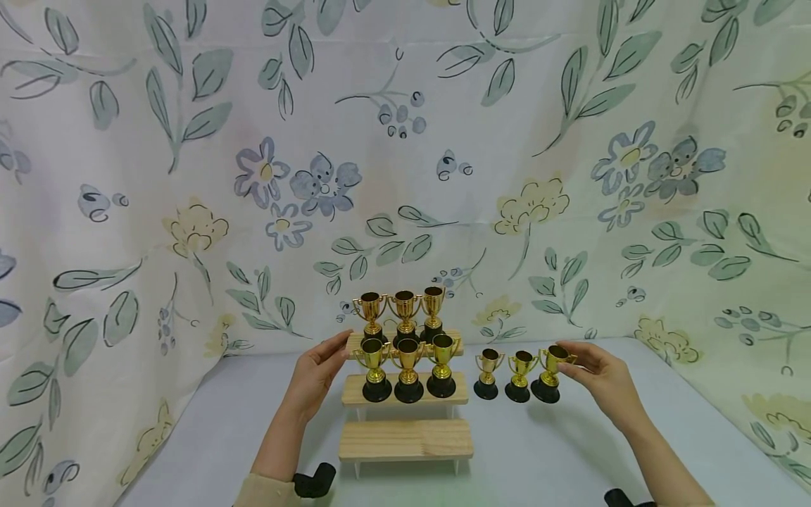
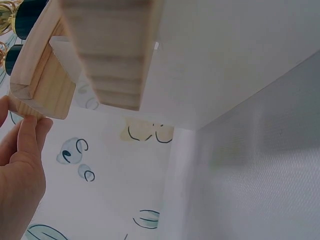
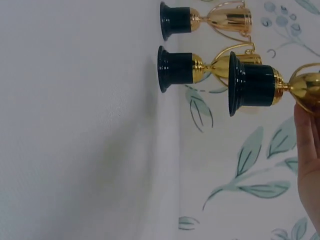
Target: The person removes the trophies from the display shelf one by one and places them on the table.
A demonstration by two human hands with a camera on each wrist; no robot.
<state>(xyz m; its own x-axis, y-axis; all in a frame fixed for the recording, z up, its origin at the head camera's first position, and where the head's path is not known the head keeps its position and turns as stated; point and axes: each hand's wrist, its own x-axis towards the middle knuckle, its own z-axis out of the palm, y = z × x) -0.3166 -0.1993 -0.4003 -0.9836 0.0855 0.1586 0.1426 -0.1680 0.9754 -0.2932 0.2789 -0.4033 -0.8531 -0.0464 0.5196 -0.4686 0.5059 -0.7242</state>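
My right hand [image 1: 598, 377] pinches a small gold trophy cup [image 1: 554, 360] with a black base by its handle side. That trophy tilts slightly, its base close over the table in the head view. In the right wrist view the held trophy [image 3: 252, 85] overlaps another gold trophy [image 3: 180, 68]. At the left end of the top tier, my left hand [image 1: 319, 373] grips the edge of a three-tier wooden display stand [image 1: 405, 438]. The left wrist view shows fingertips [image 2: 44, 125] against the corner of that board [image 2: 55, 95].
Two trophies, one at the left [image 1: 488, 373] and one nearer the held cup [image 1: 519, 375], stand right of the stand. Three trophies [image 1: 409, 370] are on the middle tier, three more [image 1: 404, 310] on the top tier. A floral cloth [image 1: 405, 176] hangs behind the white table [image 1: 538, 458].
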